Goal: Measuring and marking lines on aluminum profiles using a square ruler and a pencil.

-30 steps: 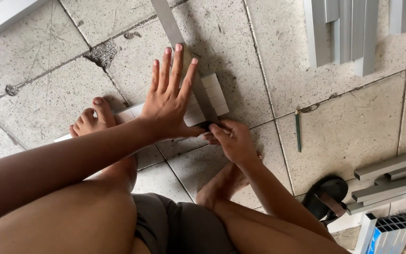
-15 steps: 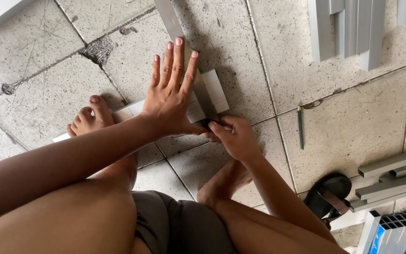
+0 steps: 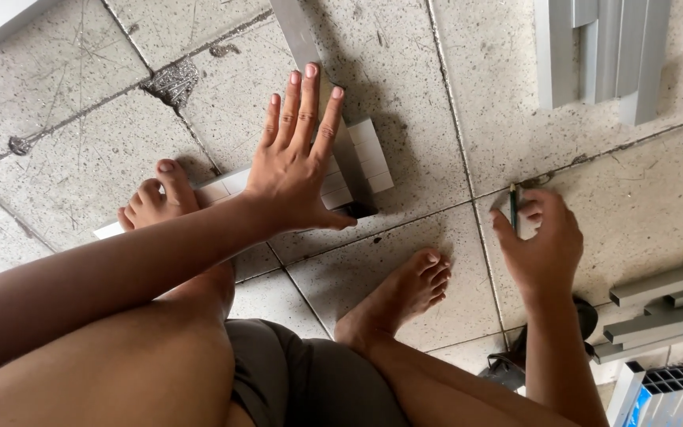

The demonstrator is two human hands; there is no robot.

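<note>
My left hand (image 3: pixel 298 170) lies flat with its fingers spread on a white ribbed profile (image 3: pixel 367 154) that rests across the tiled floor. A grey metal bar (image 3: pixel 294 32) crosses that profile and runs away toward the top edge. The toes of my left foot (image 3: pixel 156 198) rest against the profile's near end. My right hand (image 3: pixel 543 245) is off to the right, apart from the profile. Its thumb and fingers are curled around a thin green pencil (image 3: pixel 513 207) at a tile joint. My right foot (image 3: pixel 405 292) stands between the two hands.
Grey aluminium profiles (image 3: pixel 602 55) lie at the top right, and more grey profiles (image 3: pixel 658 304) lie at the right. A black sandal (image 3: pixel 586 316) sits by my right wrist. Hollow profile ends (image 3: pixel 662 387) show at the bottom right. A chipped tile joint (image 3: pixel 171 79) is at the upper left.
My right hand has left the spot beside my left thumb, moved right across the floor and closed around the pencil that lay there. The left hand stays pressed on the profile.
</note>
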